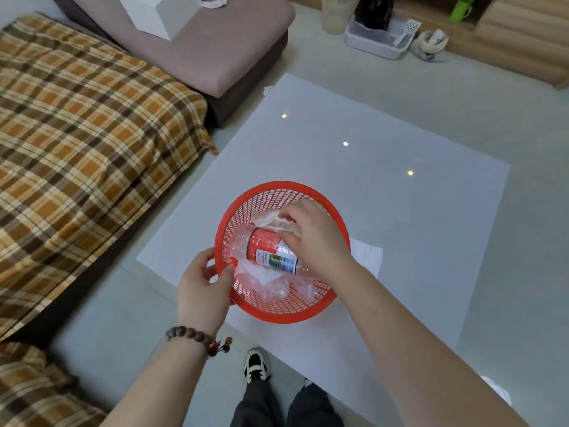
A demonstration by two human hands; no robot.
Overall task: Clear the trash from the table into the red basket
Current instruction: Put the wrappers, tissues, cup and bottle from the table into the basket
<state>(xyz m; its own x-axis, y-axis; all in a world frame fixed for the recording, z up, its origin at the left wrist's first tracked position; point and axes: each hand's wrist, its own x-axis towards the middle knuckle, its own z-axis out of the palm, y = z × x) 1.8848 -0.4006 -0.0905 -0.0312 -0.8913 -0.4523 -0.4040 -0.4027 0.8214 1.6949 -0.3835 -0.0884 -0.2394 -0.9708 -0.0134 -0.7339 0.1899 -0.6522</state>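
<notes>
Right hand [311,238] on bottle [271,249], in basket [277,309]

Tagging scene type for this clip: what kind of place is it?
Most likely a home living room. A sofa with a plaid cover and a mauve cushioned seat flank a low white table, and wooden cabinets line the far wall. The red basket sits on the table.

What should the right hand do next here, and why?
Probably let go and lift out. The right hand is already inside the red basket, fingers on a crumpled wrapper above the plastic bottle, while the left hand steadies the rim. A white paper piece lies on the table beside the basket, likely the next pickup.
</notes>
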